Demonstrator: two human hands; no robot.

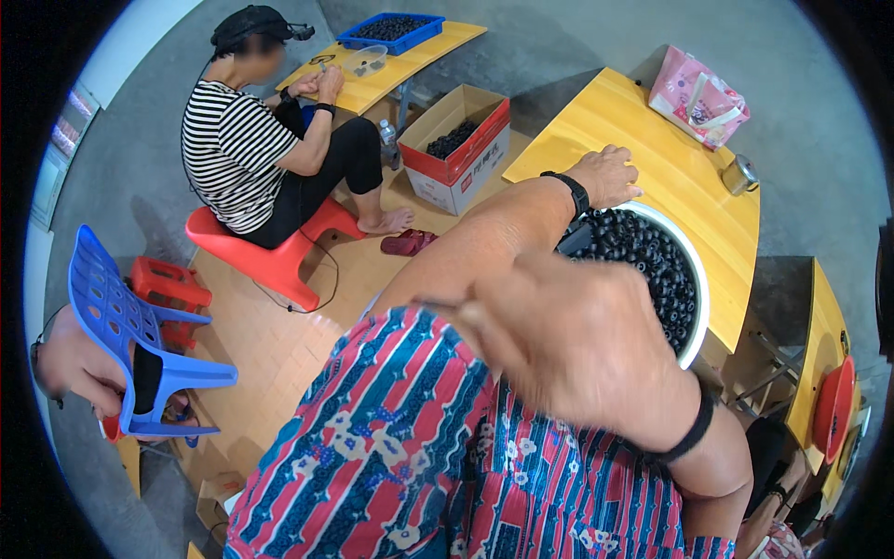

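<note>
My left arm reaches across to the yellow table, wearing a dark wristband. At its end my left hand lies open on the table edge beside a white basin, fingers spread. Small black ring-shaped parts fill the basin, along with a dark flat piece partly hidden by my arm. My right hand, blurred by motion, is closed in front of the basin. Its fingertips pinch at the hem of my patterned left sleeve; the exact grip is smeared.
The yellow table carries a pink bag and a metal cup. Left of it stands a cardboard box with black parts. A seated person works at another table with a blue tray. A blue chair stands left.
</note>
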